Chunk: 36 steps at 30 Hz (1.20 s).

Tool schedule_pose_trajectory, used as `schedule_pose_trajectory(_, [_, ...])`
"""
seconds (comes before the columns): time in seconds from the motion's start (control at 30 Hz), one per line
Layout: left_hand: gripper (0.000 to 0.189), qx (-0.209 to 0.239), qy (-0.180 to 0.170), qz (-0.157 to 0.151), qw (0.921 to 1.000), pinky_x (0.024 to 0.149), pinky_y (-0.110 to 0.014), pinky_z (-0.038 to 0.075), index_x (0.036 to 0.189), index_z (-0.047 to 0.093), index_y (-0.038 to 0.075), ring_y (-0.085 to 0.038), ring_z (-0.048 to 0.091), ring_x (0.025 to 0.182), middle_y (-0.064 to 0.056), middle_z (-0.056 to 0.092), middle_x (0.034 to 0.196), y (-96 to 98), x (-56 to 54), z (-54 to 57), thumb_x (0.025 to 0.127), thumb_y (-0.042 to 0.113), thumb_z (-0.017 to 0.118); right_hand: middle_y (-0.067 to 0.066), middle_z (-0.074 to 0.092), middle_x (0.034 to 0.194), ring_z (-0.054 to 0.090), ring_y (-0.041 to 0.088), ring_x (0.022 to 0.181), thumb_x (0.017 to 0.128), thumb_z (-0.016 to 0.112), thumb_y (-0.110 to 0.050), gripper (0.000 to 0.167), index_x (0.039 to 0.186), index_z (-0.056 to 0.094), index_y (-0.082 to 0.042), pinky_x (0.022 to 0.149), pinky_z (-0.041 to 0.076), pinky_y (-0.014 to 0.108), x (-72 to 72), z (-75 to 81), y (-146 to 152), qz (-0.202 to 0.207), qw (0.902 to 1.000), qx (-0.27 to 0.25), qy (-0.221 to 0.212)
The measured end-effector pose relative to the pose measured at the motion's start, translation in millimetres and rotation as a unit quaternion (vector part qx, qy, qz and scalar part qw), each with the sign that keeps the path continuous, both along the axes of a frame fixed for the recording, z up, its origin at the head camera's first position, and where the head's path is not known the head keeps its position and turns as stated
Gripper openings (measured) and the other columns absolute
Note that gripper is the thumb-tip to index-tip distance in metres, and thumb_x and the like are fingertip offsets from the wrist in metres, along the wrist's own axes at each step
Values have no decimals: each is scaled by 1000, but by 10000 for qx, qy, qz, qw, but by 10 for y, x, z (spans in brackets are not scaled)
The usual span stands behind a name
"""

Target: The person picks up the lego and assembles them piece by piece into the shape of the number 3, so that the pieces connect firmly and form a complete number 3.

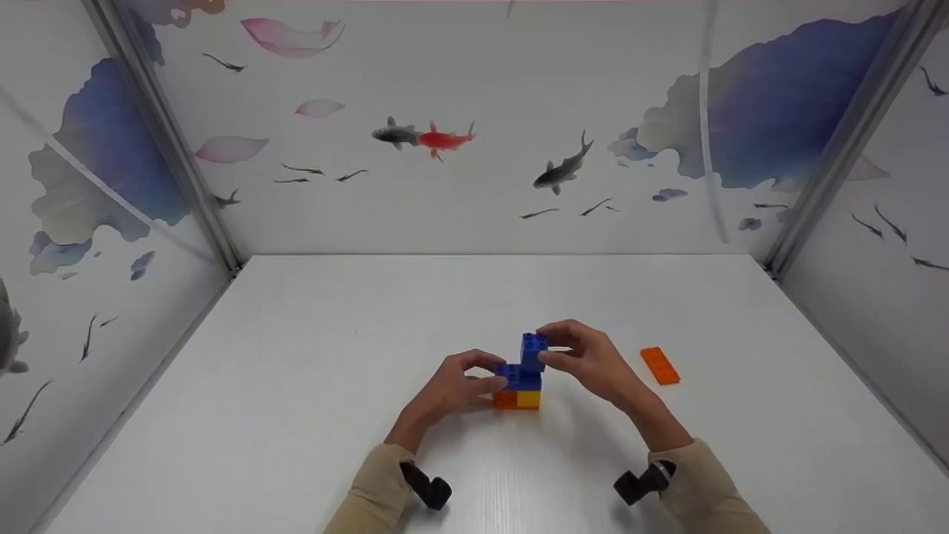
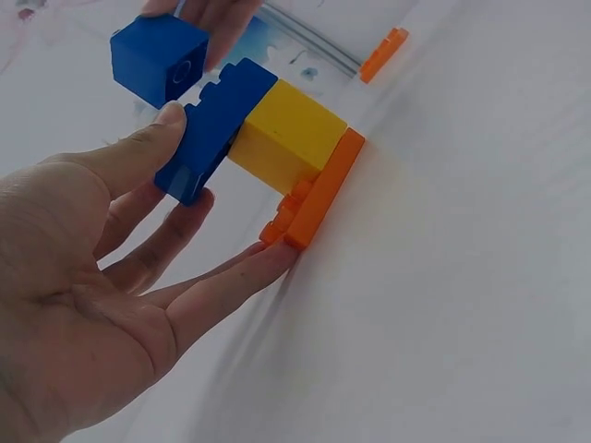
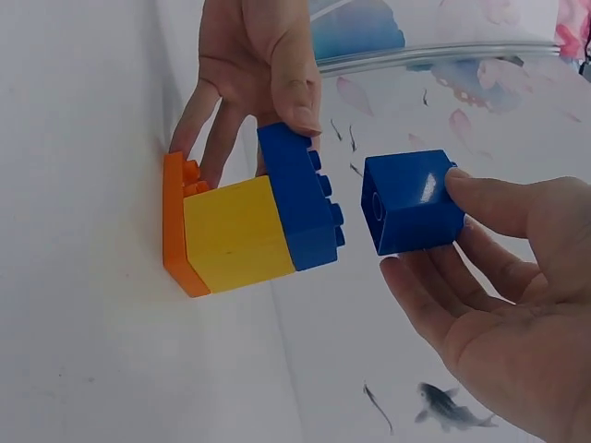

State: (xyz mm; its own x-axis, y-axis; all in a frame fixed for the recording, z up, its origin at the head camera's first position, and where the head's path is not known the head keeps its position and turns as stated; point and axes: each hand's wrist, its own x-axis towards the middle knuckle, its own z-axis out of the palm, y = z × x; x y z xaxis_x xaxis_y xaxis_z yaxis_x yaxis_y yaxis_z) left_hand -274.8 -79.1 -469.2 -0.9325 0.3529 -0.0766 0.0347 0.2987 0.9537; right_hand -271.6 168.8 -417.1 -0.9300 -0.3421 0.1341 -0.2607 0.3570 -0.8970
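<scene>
A small stack of toy building bricks stands on the white table: a flat orange brick (image 3: 174, 242) at the bottom, a yellow brick (image 3: 238, 235) over one end of it, and a longer blue brick (image 3: 300, 208) across the top. My left hand (image 1: 456, 382) grips the blue top brick's left end between thumb and fingers, one lower fingertip touching the orange base. Between thumb and fingertips, my right hand (image 1: 593, 362) pinches a square blue brick (image 1: 532, 357). It is held above the stack's right end, and both wrist views show a gap between it and the studs.
A loose flat orange brick (image 1: 660, 366) lies on the table (image 1: 296, 400) to the right of my right hand. White panels (image 1: 460, 208) printed with fish and petals enclose the table at the back and both sides.
</scene>
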Motion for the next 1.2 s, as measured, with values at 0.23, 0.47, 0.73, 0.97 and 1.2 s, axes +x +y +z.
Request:
schedule_pose_trajectory(0.23, [39,58,-5,-16,10000,95,-40,59,125,65,19,-25,66,114,-8,62,130,-1,2,-2,91,38,72,14,61,135,60,36,127,96,67,-16,37,132,57,-9,104,53,46,-39,-77,24,122,9998,-123,-61])
schedule_pose_trajectory(0.47, [41,90,-40,-26,9999,96,-40,58,126,65,18,-25,66,115,-8,62,132,8,-11,4,91,38,73,17,59,136,60,39,127,96,67,-17,39,132,56,-6,103,53,46,-40,-113,16,306,9995,-61,-8])
schedule_pose_trajectory(0.73, [40,85,-95,8,9999,95,-39,59,126,65,18,-25,66,116,-10,60,134,18,-8,0,92,37,73,16,61,134,61,37,126,97,67,-18,35,129,58,-9,102,54,45,-28,-117,24,335,9994,48,-23])
schedule_pose_trajectory(0.97, [39,49,-82,61,9999,96,-40,58,124,66,18,-24,65,114,-9,61,132,11,-16,-9,91,38,73,17,62,134,61,39,125,96,68,-19,35,128,60,-9,101,55,46,-5,-78,21,385,9992,87,-73])
schedule_pose_trajectory(1.2, [41,-86,-54,86,9999,99,-39,57,124,66,20,-24,63,117,-9,60,134,6,-10,-19,90,41,73,13,64,131,62,34,124,95,69,-19,33,126,65,-11,101,55,43,-8,-90,21,281,9995,69,-110])
